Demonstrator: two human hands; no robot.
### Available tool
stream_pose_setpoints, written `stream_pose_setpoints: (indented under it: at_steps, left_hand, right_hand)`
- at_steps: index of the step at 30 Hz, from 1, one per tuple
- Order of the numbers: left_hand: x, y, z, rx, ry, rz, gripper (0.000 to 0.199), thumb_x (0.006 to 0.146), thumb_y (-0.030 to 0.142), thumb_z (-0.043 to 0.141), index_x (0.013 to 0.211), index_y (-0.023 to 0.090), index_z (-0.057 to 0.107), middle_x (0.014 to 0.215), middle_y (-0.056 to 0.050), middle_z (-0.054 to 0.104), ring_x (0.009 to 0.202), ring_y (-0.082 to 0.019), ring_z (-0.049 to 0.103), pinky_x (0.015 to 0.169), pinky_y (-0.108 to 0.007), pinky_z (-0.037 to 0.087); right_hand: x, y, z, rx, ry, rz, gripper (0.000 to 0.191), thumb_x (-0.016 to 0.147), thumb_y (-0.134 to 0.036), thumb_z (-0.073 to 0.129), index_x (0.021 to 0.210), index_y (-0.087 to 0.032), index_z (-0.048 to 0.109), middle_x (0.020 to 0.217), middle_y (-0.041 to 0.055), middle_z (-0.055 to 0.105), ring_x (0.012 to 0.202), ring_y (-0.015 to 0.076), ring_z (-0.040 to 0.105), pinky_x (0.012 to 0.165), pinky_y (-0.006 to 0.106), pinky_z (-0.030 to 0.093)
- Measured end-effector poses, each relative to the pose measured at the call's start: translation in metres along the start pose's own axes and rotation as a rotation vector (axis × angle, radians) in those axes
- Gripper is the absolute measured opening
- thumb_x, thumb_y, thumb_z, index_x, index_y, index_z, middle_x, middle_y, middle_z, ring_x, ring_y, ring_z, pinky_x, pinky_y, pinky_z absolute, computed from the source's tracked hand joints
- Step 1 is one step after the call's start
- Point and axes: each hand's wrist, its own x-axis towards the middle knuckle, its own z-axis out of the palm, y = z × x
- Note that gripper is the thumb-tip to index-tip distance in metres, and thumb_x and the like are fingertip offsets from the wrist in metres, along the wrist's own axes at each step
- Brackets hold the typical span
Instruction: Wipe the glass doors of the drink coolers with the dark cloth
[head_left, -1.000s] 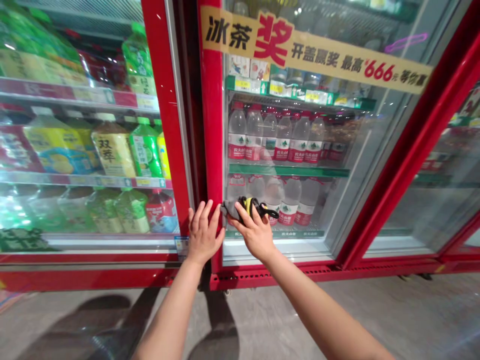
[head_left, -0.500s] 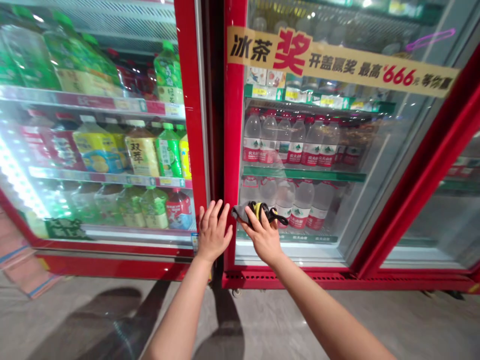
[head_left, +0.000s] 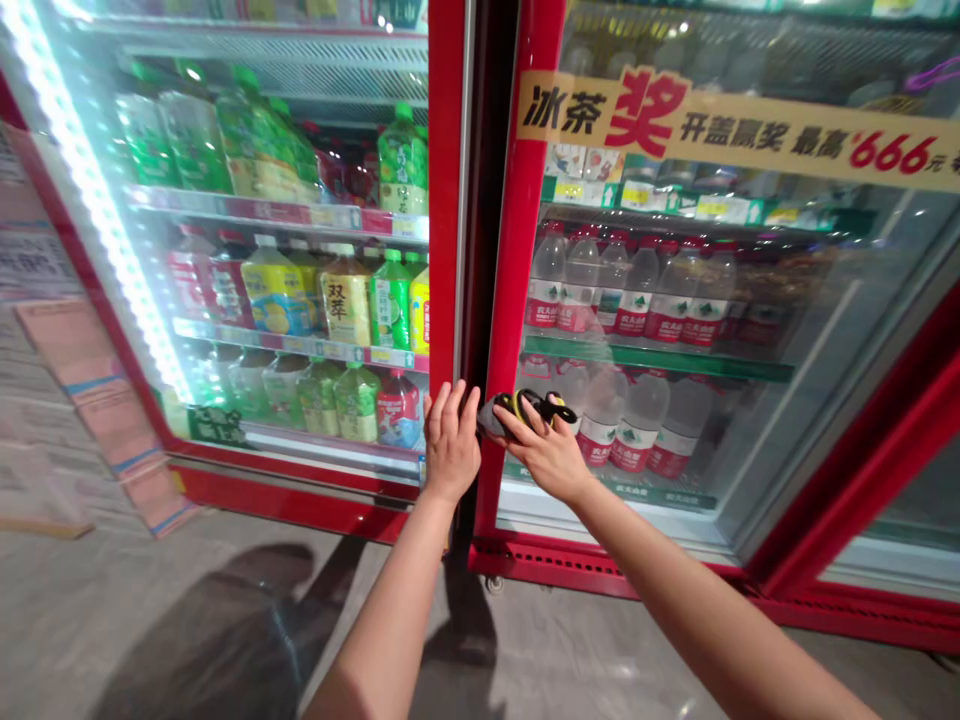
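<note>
Gripping a grey, black and yellow bundle [head_left: 510, 402] at two o'clock from the open left hand [head_left: 452, 452] is the right hand [head_left: 553, 456]; red-labelled water bottles [head_left: 637, 425] stand at the bundle's three o'clock.

Right fingers [head_left: 517, 425] hold a grey, black, yellow-banded bundle [head_left: 508, 402].

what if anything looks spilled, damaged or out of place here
Nothing clearly stands out: bottles stand in rows in both fridges, and no spill or damage shows. The right hand holds a black-and-yellow bundle.
</note>
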Motion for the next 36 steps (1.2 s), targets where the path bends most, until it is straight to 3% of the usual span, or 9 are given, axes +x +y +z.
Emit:
stream_pose_setpoints:
  at_steps: [4,7,13,18,22,25,27,33,36]
  left_hand:
    - [0.006,-0.001,0.000,0.002,0.053,-0.036,0.059,0.095,0.005,0.037,0.152,0.017,0.047,0.153,-0.016,0.053,0.156,-0.025,0.027,0.129,-0.053,0.022]
    - [0.010,0.003,0.000,-0.013,0.062,-0.055,0.057,0.096,0.007,0.038,0.151,0.018,0.048,0.153,-0.016,0.053,0.156,-0.025,0.029,0.129,-0.054,0.021]
    - [0.015,0.005,-0.003,0.001,0.058,-0.054,0.054,0.097,0.008,0.039,0.149,0.016,0.051,0.153,-0.017,0.053,0.156,-0.025,0.027,0.129,-0.053,0.020]
    - [0.022,0.012,-0.003,0.011,0.101,-0.082,0.055,0.095,0.006,0.036,0.148,0.016,0.052,0.152,-0.017,0.054,0.156,-0.025,0.028,0.129,-0.054,0.021]
    - [0.023,0.016,-0.003,-0.003,0.077,-0.077,0.055,0.096,0.008,0.037,0.149,0.017,0.051,0.153,-0.016,0.054,0.155,-0.026,0.030,0.129,-0.057,0.021]
    - [0.024,0.018,-0.005,-0.005,0.068,-0.082,0.054,0.097,0.009,0.037,0.149,0.016,0.051,0.152,-0.017,0.054,0.155,-0.026,0.030,0.129,-0.056,0.020]
    - [0.026,0.021,-0.005,0.004,0.089,-0.079,0.054,0.097,0.008,0.037,0.148,0.016,0.052,0.151,-0.017,0.055,0.155,-0.026,0.030,0.129,-0.055,0.021]
    - [0.032,0.030,0.001,-0.011,0.129,-0.065,0.055,0.095,0.005,0.038,0.147,0.015,0.052,0.150,-0.017,0.055,0.155,-0.026,0.029,0.128,-0.054,0.023]
    - [0.031,0.032,0.002,-0.031,0.106,-0.083,0.055,0.095,0.006,0.037,0.148,0.016,0.051,0.152,-0.017,0.054,0.156,-0.026,0.028,0.128,-0.055,0.022]
  right_hand:
    - [0.041,0.026,-0.021,-0.028,0.077,0.096,0.048,0.101,-0.022,0.052,0.146,-0.041,0.054,0.166,-0.0009,0.036,0.153,0.0339,0.030,0.118,0.066,0.021]
    - [0.045,0.025,-0.020,-0.035,0.083,0.112,0.049,0.101,-0.021,0.052,0.147,-0.040,0.053,0.166,0.0019,0.037,0.153,0.0356,0.029,0.116,0.065,0.025]
    - [0.023,0.015,-0.007,-0.002,0.000,-0.174,0.042,0.099,-0.026,0.058,0.139,-0.035,0.062,0.157,0.0040,0.051,0.145,0.0338,0.041,0.115,0.061,0.031]
    - [0.072,0.047,-0.044,-0.032,0.026,0.076,0.057,0.101,-0.019,0.049,0.153,-0.041,0.045,0.167,0.0042,0.035,0.152,0.0353,0.031,0.114,0.062,0.027]
    - [0.057,0.043,-0.047,-0.059,0.041,0.279,0.063,0.100,-0.017,0.047,0.157,-0.042,0.038,0.170,0.0063,0.027,0.153,0.0376,0.027,0.112,0.061,0.027]
    - [0.025,0.030,-0.034,-0.050,-0.017,0.214,0.064,0.097,-0.015,0.050,0.155,-0.042,0.042,0.167,0.0072,0.035,0.151,0.0366,0.031,0.111,0.060,0.028]
    - [0.022,0.032,-0.036,-0.043,-0.057,0.129,0.065,0.097,-0.014,0.050,0.154,-0.043,0.042,0.166,0.0057,0.038,0.150,0.0349,0.032,0.112,0.059,0.027]
    - [0.092,0.076,-0.084,-0.081,0.001,0.319,0.061,0.100,-0.018,0.045,0.156,-0.042,0.039,0.171,0.0043,0.025,0.152,0.0377,0.025,0.111,0.065,0.025]
    - [0.089,0.075,-0.082,-0.072,-0.003,0.288,0.060,0.100,-0.018,0.045,0.156,-0.041,0.041,0.171,0.0043,0.026,0.153,0.0376,0.024,0.113,0.066,0.022]
